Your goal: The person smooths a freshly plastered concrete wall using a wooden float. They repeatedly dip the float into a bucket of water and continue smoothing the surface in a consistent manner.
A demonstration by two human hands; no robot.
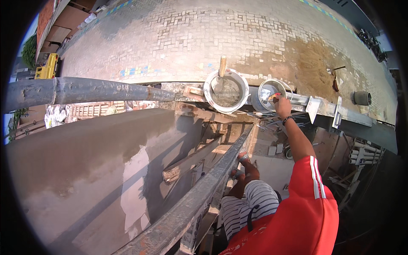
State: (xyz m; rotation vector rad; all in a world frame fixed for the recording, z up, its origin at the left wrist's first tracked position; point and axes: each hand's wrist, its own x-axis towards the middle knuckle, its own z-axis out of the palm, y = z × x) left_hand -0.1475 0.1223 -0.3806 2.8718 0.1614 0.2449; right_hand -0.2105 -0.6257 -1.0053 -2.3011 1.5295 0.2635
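My right hand reaches to the smaller pale bucket right of centre, its fingers closed on an orange-handled tool at the bucket's mouth; the tool's far end is hard to make out. Just left of it stands a larger white bucket of wet grey mortar, with a trowel in it, wooden handle upward. My left hand is out of sight.
A long metal rail runs diagonally beside my legs. A grey pipe crosses the left, above a partly plastered wall. Boards and pipes lie below. Beyond are paving, sand and a yellow truck.
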